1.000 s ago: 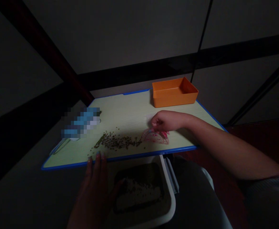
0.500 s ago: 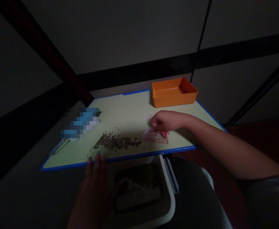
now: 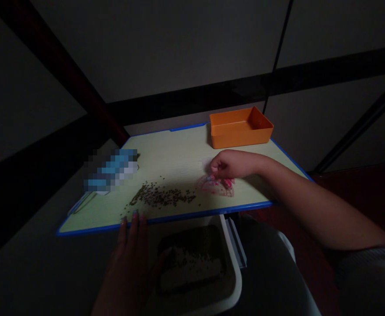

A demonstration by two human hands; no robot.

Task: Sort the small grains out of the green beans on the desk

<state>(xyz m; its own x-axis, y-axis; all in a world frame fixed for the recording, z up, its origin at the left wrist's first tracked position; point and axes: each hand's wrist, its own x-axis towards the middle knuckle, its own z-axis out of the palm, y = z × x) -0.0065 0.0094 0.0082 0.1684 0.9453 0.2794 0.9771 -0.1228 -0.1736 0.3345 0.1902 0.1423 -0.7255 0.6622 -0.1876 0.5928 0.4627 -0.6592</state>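
A clear protractor with pink markings touches or nearly touches the pale table top. The curled fingers of my right hand grip its upper part and partly hide it. Left of it lies a loose spread of small dark seeds or grains. My left hand is open, its fingertips on the table's near blue edge and its thumb over the rim side of a white container. Inside that container, below the table edge, more of the small dark grains show in dim light.
An orange open box stands at the table's back right. On the left side is a blue and white thing blurred by pixels, with a thin loop beside it. A dark panelled wall rises behind the table.
My right hand has shifted slightly up and to the right with the protractor. My left hand and the grains look almost unchanged.
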